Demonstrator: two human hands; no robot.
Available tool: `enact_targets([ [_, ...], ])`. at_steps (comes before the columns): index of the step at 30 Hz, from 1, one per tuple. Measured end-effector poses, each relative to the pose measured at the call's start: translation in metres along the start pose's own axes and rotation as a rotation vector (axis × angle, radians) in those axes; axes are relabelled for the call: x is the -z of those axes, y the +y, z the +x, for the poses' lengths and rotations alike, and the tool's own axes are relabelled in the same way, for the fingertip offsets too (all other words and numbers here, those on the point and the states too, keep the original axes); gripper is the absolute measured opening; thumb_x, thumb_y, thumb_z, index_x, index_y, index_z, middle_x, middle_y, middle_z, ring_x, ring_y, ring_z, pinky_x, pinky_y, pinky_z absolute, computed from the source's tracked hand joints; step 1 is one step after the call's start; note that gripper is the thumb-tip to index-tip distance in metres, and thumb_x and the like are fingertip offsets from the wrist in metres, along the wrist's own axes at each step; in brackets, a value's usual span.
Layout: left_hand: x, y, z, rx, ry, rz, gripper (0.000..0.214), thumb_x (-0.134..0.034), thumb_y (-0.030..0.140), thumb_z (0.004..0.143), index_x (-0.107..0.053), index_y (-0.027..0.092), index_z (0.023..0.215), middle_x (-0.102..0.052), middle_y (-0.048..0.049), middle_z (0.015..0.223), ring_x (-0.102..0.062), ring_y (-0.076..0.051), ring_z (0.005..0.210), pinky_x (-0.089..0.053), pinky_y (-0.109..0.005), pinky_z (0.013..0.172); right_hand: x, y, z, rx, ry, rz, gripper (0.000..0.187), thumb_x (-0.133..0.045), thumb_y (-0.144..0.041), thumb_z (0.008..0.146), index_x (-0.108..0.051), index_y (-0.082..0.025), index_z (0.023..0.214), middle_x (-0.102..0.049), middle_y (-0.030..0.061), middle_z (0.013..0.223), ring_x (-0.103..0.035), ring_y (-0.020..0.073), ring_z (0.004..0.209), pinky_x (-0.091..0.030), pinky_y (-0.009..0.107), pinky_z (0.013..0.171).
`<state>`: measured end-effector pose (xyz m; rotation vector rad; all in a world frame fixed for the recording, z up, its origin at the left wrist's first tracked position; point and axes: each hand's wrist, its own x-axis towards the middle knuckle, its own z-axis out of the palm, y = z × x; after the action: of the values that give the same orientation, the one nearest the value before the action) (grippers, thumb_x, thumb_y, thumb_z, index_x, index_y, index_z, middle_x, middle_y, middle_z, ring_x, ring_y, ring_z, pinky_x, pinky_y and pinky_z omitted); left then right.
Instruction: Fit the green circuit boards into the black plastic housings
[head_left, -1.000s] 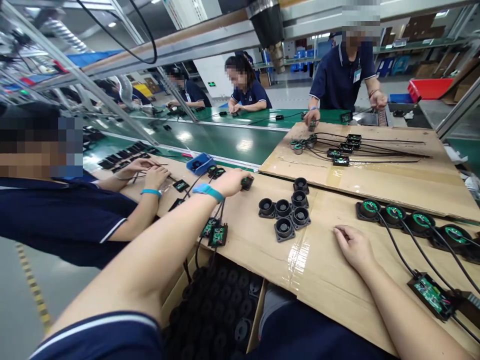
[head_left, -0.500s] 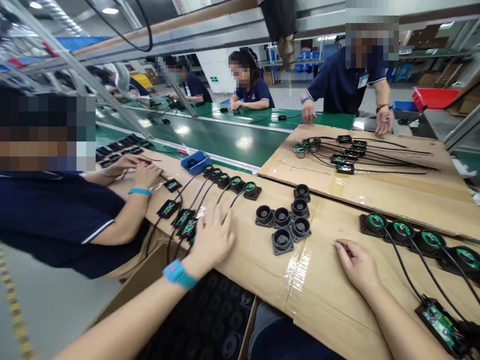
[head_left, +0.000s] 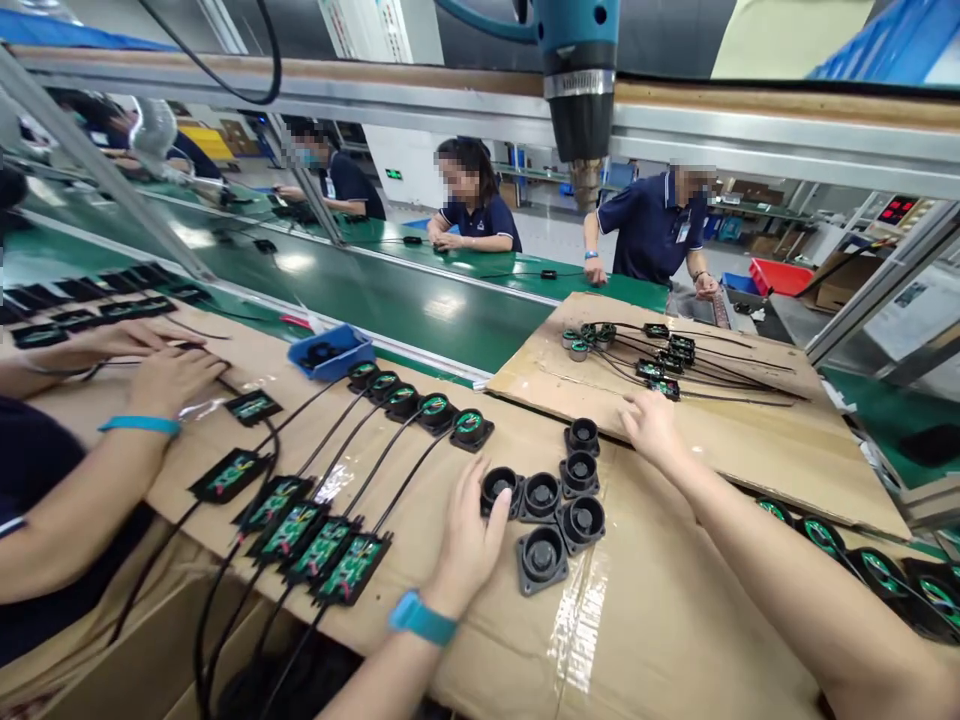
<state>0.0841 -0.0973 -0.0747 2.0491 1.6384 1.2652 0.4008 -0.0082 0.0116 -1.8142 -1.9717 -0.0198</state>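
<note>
My left hand (head_left: pixel 471 535) lies flat on the cardboard-covered bench (head_left: pixel 660 620), fingers stretched out, its fingertips touching the leftmost of several black round housings (head_left: pixel 551 505). My right hand (head_left: pixel 651 425) reaches forward, palm down and fingers spread, onto the near edge of a raised cardboard sheet (head_left: pixel 750 440); it holds nothing. Just ahead of it lie wired black parts with green boards (head_left: pixel 660 355). To the left of my left hand runs a row of green-topped round parts (head_left: pixel 420 403) wired to small circuit boards (head_left: pixel 315 545).
A co-worker's arms with a blue wristband (head_left: pixel 139 425) work at my left. A blue tray (head_left: pixel 331 352) sits by the green conveyor belt (head_left: pixel 390 295). A blue hanging tool (head_left: pixel 581 90) dangles overhead. More wired parts (head_left: pixel 862 560) lie at the right. Other people stand across the belt.
My right hand has gone forward from the bench front to the raised cardboard sheet. My left hand has slid right, off the circuit boards, to the black housings. The view has tilted up.
</note>
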Motion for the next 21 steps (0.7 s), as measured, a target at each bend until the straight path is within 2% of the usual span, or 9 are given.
enact_targets([
  [2,-0.014,-0.006,0.005,0.045,0.016,-0.084,0.052,-0.052,0.042,0.098,-0.047,0.016,0.143,-0.059,-0.0192,0.14,-0.057,-0.032,0.133,-0.048,-0.055,0.112,-0.012,-0.007,0.06,-0.043,-0.088,-0.087,0.032,-0.058,-0.031,0.095,-0.068,-0.012,0.12,-0.069,0.019,0.126,-0.056,0.0344,0.126,-0.042,0.05,0.108],
  [5,-0.02,-0.019,0.005,0.045,-0.049,-0.143,0.052,-0.057,0.041,0.095,-0.049,0.019,0.142,-0.061,-0.0174,0.138,-0.06,-0.033,0.129,-0.051,-0.055,0.109,-0.037,-0.019,0.129,-0.085,-0.151,-0.102,0.042,-0.065,-0.037,0.092,-0.063,-0.01,0.124,-0.069,0.0213,0.122,-0.062,0.0333,0.119,-0.046,0.045,0.101],
  [7,-0.019,-0.025,0.004,0.05,-0.076,-0.159,0.053,-0.06,0.039,0.093,-0.049,0.021,0.142,-0.062,-0.0165,0.138,-0.06,-0.033,0.129,-0.052,-0.056,0.109,-0.055,-0.027,0.161,-0.119,-0.182,-0.093,0.05,-0.068,-0.043,0.09,-0.061,-0.01,0.126,-0.071,0.0209,0.119,-0.066,0.0313,0.112,-0.049,0.041,0.096],
  [9,-0.017,-0.025,0.003,0.071,-0.082,-0.174,0.053,-0.061,0.038,0.092,-0.049,0.022,0.141,-0.062,-0.0165,0.136,-0.061,-0.033,0.127,-0.053,-0.056,0.108,-0.072,-0.035,0.18,-0.149,-0.201,-0.082,0.054,-0.071,-0.045,0.089,-0.058,-0.01,0.128,-0.071,0.0205,0.119,-0.067,0.0304,0.11,-0.05,0.039,0.094],
  [13,-0.015,-0.018,0.005,0.133,-0.097,-0.201,0.052,-0.061,0.035,0.091,-0.046,0.02,0.139,-0.063,-0.0171,0.132,-0.063,-0.031,0.124,-0.053,-0.053,0.106,-0.093,-0.047,0.189,-0.214,-0.202,-0.078,0.049,-0.065,-0.039,0.093,-0.055,-0.012,0.133,-0.069,0.0223,0.124,-0.066,0.032,0.115,-0.05,0.041,0.096],
  [16,-0.014,-0.014,0.008,0.16,-0.119,-0.212,0.054,-0.062,0.031,0.09,-0.044,0.018,0.139,-0.062,-0.0172,0.132,-0.061,-0.029,0.125,-0.05,-0.051,0.109,-0.09,-0.047,0.175,-0.219,-0.174,-0.076,0.048,-0.064,-0.036,0.093,-0.056,-0.013,0.135,-0.068,0.0218,0.126,-0.065,0.0329,0.117,-0.05,0.042,0.098],
  [19,-0.013,-0.012,0.009,0.164,-0.127,-0.207,0.05,-0.063,0.029,0.089,-0.047,0.018,0.134,-0.062,-0.0161,0.131,-0.059,-0.029,0.127,-0.048,-0.05,0.111,-0.063,-0.042,0.147,-0.145,-0.079,-0.013,0.049,-0.072,-0.036,0.086,-0.062,-0.017,0.13,-0.072,0.0158,0.119,-0.068,0.0321,0.113,-0.052,0.041,0.096],
  [21,-0.013,-0.011,0.009,0.158,-0.12,-0.2,0.046,-0.064,0.029,0.088,-0.049,0.018,0.13,-0.062,-0.0155,0.129,-0.06,-0.029,0.126,-0.047,-0.05,0.11,-0.029,-0.037,0.118,-0.079,0.019,0.08,0.048,-0.077,-0.038,0.082,-0.065,-0.02,0.126,-0.074,0.0117,0.113,-0.069,0.0302,0.108,-0.053,0.04,0.094],
])
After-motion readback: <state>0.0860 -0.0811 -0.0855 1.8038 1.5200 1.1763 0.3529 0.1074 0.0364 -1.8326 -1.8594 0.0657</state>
